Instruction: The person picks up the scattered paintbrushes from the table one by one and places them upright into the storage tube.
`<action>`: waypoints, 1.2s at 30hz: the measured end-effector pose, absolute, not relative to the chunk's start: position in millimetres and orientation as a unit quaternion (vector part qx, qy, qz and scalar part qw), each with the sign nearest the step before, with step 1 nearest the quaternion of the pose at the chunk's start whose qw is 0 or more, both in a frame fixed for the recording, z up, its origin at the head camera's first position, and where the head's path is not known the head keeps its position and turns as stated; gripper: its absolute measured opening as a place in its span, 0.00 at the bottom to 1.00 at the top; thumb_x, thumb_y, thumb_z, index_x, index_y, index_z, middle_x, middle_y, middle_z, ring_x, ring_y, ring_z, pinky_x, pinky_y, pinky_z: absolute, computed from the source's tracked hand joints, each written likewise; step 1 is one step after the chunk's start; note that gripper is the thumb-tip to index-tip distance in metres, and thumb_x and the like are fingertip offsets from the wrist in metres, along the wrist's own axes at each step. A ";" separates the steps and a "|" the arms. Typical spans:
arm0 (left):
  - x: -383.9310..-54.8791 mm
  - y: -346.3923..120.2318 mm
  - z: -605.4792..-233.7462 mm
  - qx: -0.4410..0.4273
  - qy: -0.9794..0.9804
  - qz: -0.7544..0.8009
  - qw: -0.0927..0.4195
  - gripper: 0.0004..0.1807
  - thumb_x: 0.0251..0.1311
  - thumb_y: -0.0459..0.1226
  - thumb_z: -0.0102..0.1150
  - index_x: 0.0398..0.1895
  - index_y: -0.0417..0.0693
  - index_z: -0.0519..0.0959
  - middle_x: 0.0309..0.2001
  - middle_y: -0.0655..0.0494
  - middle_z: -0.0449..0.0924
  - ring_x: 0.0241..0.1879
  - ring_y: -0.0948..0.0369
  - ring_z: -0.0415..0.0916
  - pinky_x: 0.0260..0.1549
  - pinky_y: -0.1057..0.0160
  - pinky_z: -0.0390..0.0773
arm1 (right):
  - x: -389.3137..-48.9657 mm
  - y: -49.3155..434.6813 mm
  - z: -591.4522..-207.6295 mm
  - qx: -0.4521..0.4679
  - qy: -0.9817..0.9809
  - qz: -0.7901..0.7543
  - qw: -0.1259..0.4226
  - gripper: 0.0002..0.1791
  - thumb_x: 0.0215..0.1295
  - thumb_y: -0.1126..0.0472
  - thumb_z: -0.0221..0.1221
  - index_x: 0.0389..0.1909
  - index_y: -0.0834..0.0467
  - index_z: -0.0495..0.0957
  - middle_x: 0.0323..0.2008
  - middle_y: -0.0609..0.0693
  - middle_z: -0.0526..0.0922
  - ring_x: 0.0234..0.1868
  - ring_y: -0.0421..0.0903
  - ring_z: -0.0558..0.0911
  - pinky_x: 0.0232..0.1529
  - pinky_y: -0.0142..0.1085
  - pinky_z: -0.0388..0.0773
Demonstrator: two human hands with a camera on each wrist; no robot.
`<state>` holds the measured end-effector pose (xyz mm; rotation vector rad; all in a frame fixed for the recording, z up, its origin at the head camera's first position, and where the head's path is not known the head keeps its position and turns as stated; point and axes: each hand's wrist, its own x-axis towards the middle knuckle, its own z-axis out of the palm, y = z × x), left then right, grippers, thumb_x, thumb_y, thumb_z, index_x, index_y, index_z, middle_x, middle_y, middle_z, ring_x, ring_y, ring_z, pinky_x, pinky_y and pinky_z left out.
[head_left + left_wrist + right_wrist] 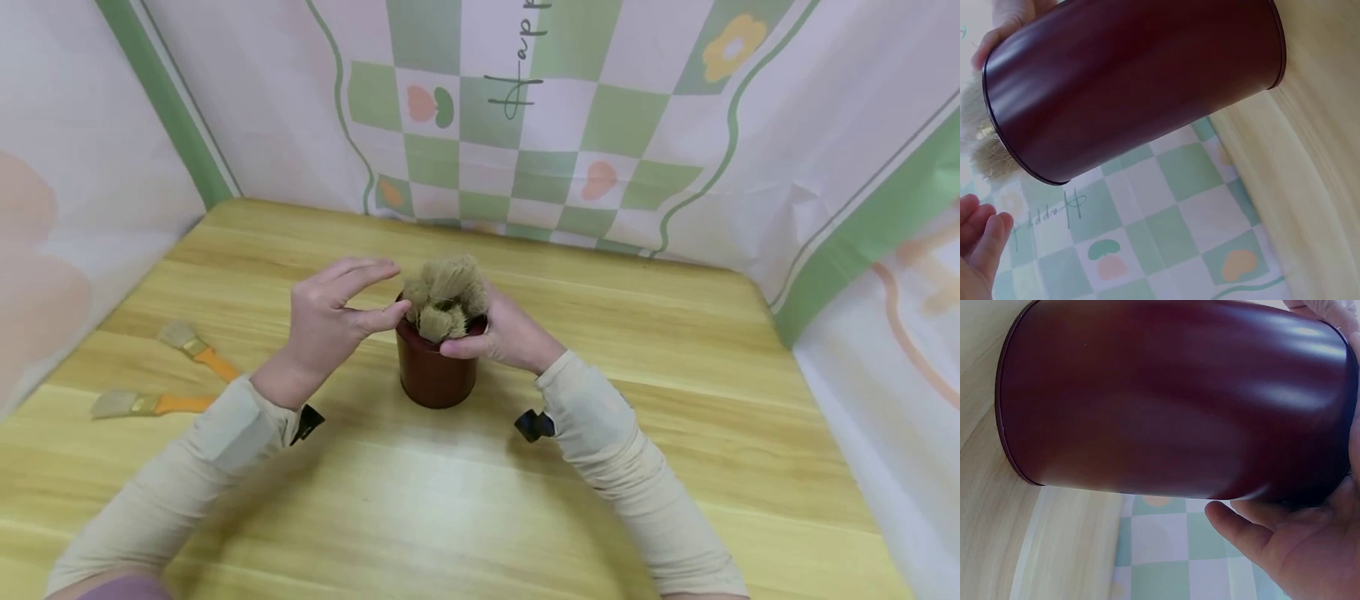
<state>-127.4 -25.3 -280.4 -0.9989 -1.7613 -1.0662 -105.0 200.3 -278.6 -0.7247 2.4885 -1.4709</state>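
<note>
A dark red cylindrical pot (437, 375) stands upright on the table, packed with several brushes whose tan bristles (453, 279) stick up above the rim. My right hand (513, 333) grips the pot's upper right side, its thumb over the front rim; in the right wrist view its fingers (1241, 528) reach along the pot wall. At the left of the rim is my left hand (330, 304), thumb and fingers apart, thumb tip right by the bristles. The left wrist view shows that hand (982, 250) with nothing between thumb and fingers.
Two paintbrushes with orange handles lie to the left, the upper brush (202, 352) angled and the lower brush (153, 405) partly under the left forearm. A checkered curtain (517, 167) hangs behind the wooden table (420, 517), with fabric walls on both sides.
</note>
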 end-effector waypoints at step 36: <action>-139.3 -134.8 -312.1 -0.036 -0.995 -0.082 -0.038 0.29 0.65 0.43 0.49 0.08 0.34 0.68 0.21 0.31 0.73 0.24 0.44 0.74 0.25 0.50 0.76 | -103.5 201.2 -277.3 -0.218 0.835 -0.497 0.093 0.43 0.53 0.64 0.70 0.68 0.54 0.60 0.63 0.51 0.72 0.65 0.47 0.70 0.68 0.45 0.64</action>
